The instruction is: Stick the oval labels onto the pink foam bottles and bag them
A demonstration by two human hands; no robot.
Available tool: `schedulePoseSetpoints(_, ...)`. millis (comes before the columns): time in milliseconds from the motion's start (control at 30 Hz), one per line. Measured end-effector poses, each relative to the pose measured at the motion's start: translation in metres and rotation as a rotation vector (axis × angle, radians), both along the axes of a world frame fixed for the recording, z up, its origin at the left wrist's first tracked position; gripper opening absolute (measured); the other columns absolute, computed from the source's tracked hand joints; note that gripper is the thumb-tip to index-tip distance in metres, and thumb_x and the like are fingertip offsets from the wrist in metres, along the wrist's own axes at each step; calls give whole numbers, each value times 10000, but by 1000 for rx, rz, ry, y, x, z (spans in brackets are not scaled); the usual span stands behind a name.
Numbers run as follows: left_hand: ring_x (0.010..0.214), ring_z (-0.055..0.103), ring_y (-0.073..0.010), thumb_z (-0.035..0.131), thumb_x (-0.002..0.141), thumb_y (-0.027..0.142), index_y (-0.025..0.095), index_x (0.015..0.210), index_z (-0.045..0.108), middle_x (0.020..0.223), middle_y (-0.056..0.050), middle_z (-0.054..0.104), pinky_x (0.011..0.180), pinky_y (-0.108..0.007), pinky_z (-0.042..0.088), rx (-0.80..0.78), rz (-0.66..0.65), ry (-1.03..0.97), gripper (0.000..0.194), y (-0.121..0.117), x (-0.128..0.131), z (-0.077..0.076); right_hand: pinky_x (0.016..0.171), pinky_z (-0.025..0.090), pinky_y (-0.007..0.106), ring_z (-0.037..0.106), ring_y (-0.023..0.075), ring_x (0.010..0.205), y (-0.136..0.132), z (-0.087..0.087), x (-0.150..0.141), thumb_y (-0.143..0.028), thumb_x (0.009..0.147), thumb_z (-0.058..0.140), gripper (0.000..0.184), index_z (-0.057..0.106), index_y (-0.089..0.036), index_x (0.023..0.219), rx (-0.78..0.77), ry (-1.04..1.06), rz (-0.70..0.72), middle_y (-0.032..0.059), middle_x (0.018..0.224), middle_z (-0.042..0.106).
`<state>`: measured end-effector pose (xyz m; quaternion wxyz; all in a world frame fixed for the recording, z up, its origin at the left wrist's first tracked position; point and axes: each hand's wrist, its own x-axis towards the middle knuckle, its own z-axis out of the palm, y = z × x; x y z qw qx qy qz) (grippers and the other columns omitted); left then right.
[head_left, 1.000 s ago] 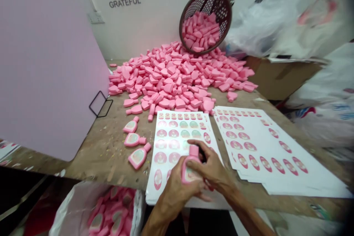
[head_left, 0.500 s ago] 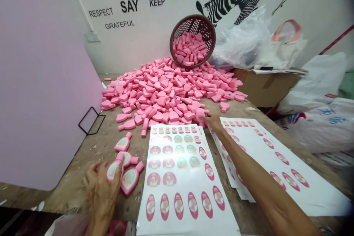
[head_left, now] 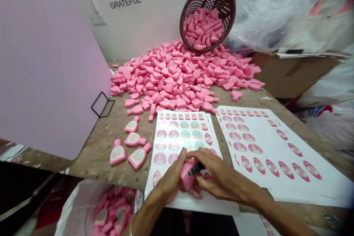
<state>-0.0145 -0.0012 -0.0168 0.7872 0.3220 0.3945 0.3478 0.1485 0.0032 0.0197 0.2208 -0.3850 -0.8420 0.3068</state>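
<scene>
Head view: well left of the hands, a fourth labelled pink foam bottle [head_left: 117,153] has just joined the other three on the wooden bench [head_left: 91,151], and below those a white bag [head_left: 72,206] holds more labelled pieces. The left hand [head_left: 168,179] is closed around a pink foam piece [head_left: 186,175], thumb across it, directly above a sticker sheet [head_left: 179,132]. The right hand [head_left: 224,173] is closed too, its fingers seeming to pinch a small black tool [head_left: 195,169] against the piece; what the tool is, I cannot tell. Beyond the grip spreads a heap of pink foam pieces [head_left: 177,73] below a tilted basket [head_left: 207,16], and right of the grip lies a stack of sticker sheets [head_left: 265,147].
</scene>
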Motion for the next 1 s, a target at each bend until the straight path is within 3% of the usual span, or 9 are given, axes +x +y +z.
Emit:
schedulePoseSetpoints(67,546,600,-157,525,818,620,110,908,629,597,-45,604,515,-269,509,-55,-2,-81,529,-5,2,-4,820,489,324,597,197,951,0,-17,6,-155,775,548,456,489,-225,1222,-36,89,-162,65,1051,630)
schedulePoseSetpoints(167,598,629,-152,646,807,448,112,897,586,702,-76,649,500,-216,487,-18,119,-69,353,-5,-3,-3,716,490,309,614,179,815,16,-37,22,-335,893,476,269,499,-219,1135,-70,160,-388,50,941,639)
schedulePoseSetpoints(300,708,672,-184,647,816,377,105,920,589,974,-154,681,619,-296,561,-70,275,-83,297,7,-9,6,725,413,355,585,195,748,45,-60,42,-342,922,434,189,561,-213,866,183,-6,-581,53,830,659)
schedulePoseSetpoints(400,675,663,-171,664,798,402,122,1014,578,1012,-148,675,623,-336,581,-85,270,-83,363,14,-5,9,751,356,367,581,210,785,53,-74,47,-308,902,482,157,587,-200,857,328,-150,-577,64,853,679)
schedulePoseSetpoints(533,670,637,-138,717,748,384,127,999,598,971,-102,670,649,-319,590,84,253,40,378,20,10,2,756,318,355,576,204,800,50,-79,44,-289,905,500,146,596,-187,865,426,-234,-575,57,857,685)
schedulePoseSetpoints(667,654,665,-175,703,750,406,118,980,605,766,-50,648,654,-331,586,187,242,212,381,26,24,-6,743,303,348,573,200,794,48,-78,44,-281,910,499,153,596,-182,845,466,-269,-567,61,847,688)
schedulePoseSetpoints(767,662,698,-210,642,799,440,126,1012,574,655,-27,623,643,-322,576,215,226,273,385,30,30,-10,735,304,344,565,198,777,50,-79,46,-282,904,499,157,596,-187,825,454,-264,-560,57,816,683)
schedulePoseSetpoints(1000,634,705,-211,643,785,486,136,1002,568,702,-30,631,575,-281,556,253,226,306,418,32,32,-12,715,320,332,549,184,739,53,-80,48,-281,881,505,153,580,-206,772,286,-143,-478,30,775,666)
